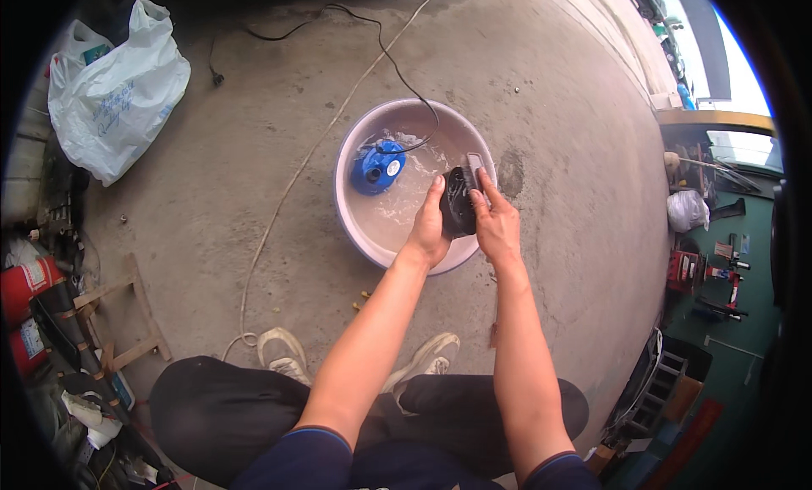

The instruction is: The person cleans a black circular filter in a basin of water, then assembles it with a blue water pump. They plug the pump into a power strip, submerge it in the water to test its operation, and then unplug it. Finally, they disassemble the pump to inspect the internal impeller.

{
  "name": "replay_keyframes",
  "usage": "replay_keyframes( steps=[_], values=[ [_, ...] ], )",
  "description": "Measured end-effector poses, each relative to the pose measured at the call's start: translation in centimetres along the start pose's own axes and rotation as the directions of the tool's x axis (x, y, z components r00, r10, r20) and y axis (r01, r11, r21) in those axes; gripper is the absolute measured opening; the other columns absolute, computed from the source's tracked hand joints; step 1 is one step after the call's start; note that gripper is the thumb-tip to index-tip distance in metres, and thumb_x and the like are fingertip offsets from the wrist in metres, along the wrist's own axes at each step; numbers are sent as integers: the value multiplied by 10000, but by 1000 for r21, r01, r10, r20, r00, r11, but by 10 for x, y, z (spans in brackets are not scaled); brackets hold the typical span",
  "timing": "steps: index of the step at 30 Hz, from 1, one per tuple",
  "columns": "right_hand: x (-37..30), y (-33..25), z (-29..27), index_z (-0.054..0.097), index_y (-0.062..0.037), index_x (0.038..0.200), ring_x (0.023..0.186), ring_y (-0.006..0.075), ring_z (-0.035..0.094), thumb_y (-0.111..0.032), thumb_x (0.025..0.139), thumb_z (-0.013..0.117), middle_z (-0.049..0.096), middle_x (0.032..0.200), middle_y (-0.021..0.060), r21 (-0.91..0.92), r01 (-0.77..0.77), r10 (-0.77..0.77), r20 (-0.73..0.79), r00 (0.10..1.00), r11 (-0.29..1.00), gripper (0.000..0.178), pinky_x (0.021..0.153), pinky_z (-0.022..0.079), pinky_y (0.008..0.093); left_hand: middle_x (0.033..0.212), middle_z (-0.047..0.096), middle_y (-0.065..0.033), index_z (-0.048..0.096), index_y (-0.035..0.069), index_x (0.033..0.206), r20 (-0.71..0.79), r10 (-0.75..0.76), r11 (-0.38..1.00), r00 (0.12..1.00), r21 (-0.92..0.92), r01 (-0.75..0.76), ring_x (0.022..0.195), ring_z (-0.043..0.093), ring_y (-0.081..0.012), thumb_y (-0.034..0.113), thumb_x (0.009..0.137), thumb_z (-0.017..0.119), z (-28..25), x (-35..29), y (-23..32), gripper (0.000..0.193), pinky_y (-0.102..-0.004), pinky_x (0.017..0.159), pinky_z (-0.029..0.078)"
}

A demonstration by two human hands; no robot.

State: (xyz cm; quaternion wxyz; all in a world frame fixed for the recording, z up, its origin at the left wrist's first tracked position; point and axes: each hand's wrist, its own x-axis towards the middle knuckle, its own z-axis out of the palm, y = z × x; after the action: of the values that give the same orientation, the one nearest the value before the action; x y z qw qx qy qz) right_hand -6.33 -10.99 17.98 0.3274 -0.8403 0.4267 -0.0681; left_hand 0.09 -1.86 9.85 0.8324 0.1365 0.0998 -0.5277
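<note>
Both hands hold a dark, flat part over a round plastic basin (355, 228) of soapy water on the concrete floor. The left hand (429, 228) has its grip clamped on the dark part (458, 204); the right hand (497, 223) is closed on a brush (474, 163) against it. Scrubbing looks mid-way, with rinsing likely left. A glossy blue pump (377, 166) sits in the water, its black cord (397, 63) trailing off.
</note>
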Motion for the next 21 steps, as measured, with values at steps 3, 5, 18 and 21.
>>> replay_keyframes(
  steps=[3,5,18,21],
  values=[
    [-18,19,13,620,-144,1552,1128,309,786,-253,1086,639,786,1252,204,22,225,-226,62,972,974,479,980,593,422,1264,717,-29,635,109,1406,-63,20,998,998,64,-16,1156,689,-174,564,1140,475,-22,14,20,551,-383,1023,566],
    [-35,32,28,623,-132,1549,1245,315,740,-267,1092,639,738,1376,214,41,309,-312,78,947,950,477,1045,558,437,1213,744,-31,643,91,1403,-30,37,995,999,91,-34,1058,730,-165,567,1136,493,-28,12,32,566,-349,938,606],
    [-9,-15,-22,588,-45,1564,1396,223,634,-225,1092,672,663,1521,187,292,75,-92,48,995,954,513,1157,484,354,1411,706,-100,608,99,1491,100,76,982,992,-182,-57,1294,689,-238,488,1107,504,-14,1,35,557,-415,1136,548],
    [-31,-18,1,584,-94,1574,1286,311,718,-243,1061,692,702,1429,235,42,75,-76,5,997,996,545,1073,542,387,1412,705,-107,611,92,1483,53,128,984,990,-130,-120,1282,690,-257,485,1096,499,-9,3,29,563,-439,1140,540]
  ],
)
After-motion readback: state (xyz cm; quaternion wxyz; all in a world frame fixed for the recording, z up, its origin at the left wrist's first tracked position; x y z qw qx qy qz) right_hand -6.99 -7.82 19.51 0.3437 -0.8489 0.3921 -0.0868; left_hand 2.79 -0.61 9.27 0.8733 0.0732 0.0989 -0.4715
